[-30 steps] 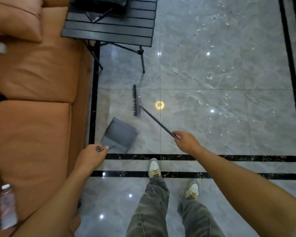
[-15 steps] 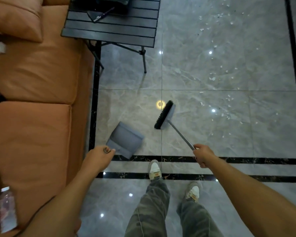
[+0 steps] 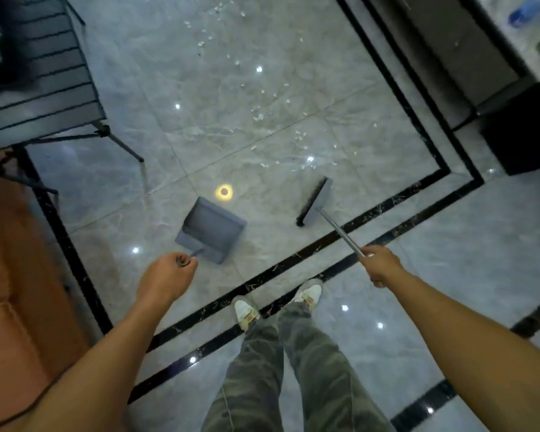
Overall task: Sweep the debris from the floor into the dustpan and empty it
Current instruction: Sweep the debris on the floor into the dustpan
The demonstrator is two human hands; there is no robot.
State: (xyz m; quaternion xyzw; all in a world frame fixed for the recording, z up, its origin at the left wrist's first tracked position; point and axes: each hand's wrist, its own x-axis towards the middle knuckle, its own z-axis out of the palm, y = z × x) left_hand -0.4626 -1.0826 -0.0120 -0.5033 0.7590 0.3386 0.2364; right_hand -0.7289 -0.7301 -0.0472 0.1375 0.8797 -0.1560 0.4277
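The left hand (image 3: 169, 277) is closed around the dustpan (image 3: 211, 229) handle at frame centre; the right hand (image 3: 382, 265) grips the broom (image 3: 315, 202) handle. Debris (image 3: 259, 115) lies scattered on the floor (image 3: 293, 57) above both.

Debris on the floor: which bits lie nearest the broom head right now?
The small white cluster just beyond the broom head, beside a bright light reflection. The other scraps lie farther up the floor, toward the top of the view.

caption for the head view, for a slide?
Left hand holds the dustpan, right hand the broom; white debris lies scattered on the tiled floor beyond both.
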